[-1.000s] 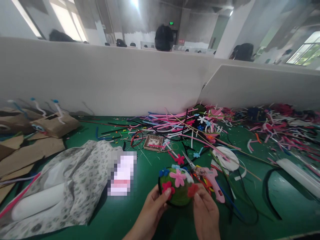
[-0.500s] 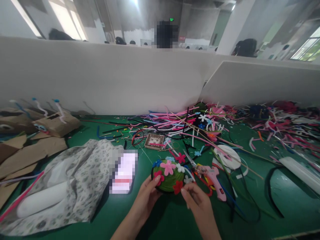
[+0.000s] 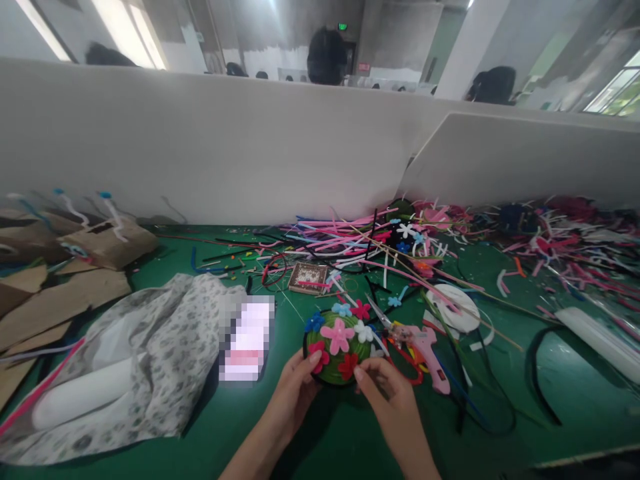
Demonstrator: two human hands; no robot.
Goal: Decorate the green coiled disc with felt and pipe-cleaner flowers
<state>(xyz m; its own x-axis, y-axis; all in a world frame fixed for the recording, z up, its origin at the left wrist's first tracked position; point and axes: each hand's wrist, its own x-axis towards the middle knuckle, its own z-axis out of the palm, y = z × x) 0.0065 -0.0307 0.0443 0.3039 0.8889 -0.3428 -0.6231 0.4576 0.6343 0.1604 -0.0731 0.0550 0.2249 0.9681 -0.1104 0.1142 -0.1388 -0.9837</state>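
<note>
My left hand [image 3: 299, 381] grips the left side of a round green coiled disc [image 3: 332, 371] with a black rim, its thumb near a deep pink flower [image 3: 319, 355]. My right hand [image 3: 387, 390] pinches the edge of a red flower [image 3: 347, 366] at the disc's lower right. A large pink flower [image 3: 337, 336] lies across the middle, and a blue flower [image 3: 315, 322], a light blue flower [image 3: 342, 309] and a white flower [image 3: 363, 331] sit around it. My fingertips hide part of the rim, and the disc's underside is out of sight.
A pink glue gun [image 3: 434, 363] and scissors [image 3: 379, 311] lie right of the disc. Pipe cleaners [image 3: 340, 240] pile up behind. At left are a patterned cloth [image 3: 175, 360], a phone [image 3: 249, 340] and brown paper pieces [image 3: 85, 293]. A white partition [image 3: 210, 147] stands behind.
My right hand has moved left with the red flower, which now sits farther in on the disc. The view has tilted down slightly.
</note>
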